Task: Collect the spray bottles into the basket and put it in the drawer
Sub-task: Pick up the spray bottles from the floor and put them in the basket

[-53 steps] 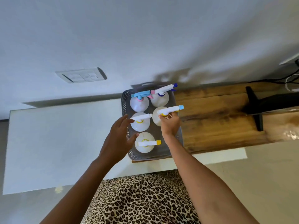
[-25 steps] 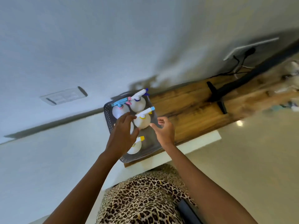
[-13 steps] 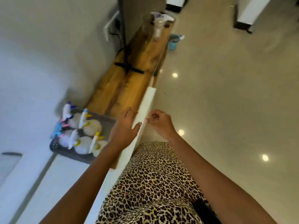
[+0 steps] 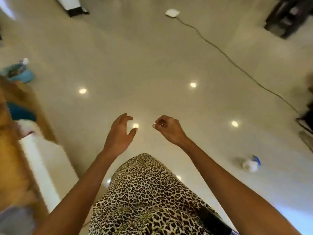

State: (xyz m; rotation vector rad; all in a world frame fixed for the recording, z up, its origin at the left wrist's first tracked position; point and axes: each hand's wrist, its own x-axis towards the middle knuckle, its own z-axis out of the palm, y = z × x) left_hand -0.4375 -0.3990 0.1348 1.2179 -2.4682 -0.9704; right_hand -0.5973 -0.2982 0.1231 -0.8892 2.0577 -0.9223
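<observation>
I see one white spray bottle (image 4: pixel 251 164) with a blue head lying on the glossy floor at the right, well clear of both hands. My left hand (image 4: pixel 120 133) hangs in the air over the floor, fingers spread, holding nothing. My right hand (image 4: pixel 166 128) is beside it with its fingers curled in and nothing in them. A blurred grey shape (image 4: pixel 14 219) in the bottom left corner may be the basket; its bottles cannot be made out. No drawer is visible.
The wooden bench top (image 4: pixel 10 158) and the white cabinet edge (image 4: pixel 39 163) run along the left, blurred. A blue bucket (image 4: pixel 18 72) stands on the floor at far left. A cable (image 4: pixel 237 65) crosses the floor from a white box (image 4: pixel 172 13). Dark furniture (image 4: pixel 288 16) is top right.
The view has swung right, from the basket on the bench to the open floor. Both hands left the basket and now hang empty in the air.
</observation>
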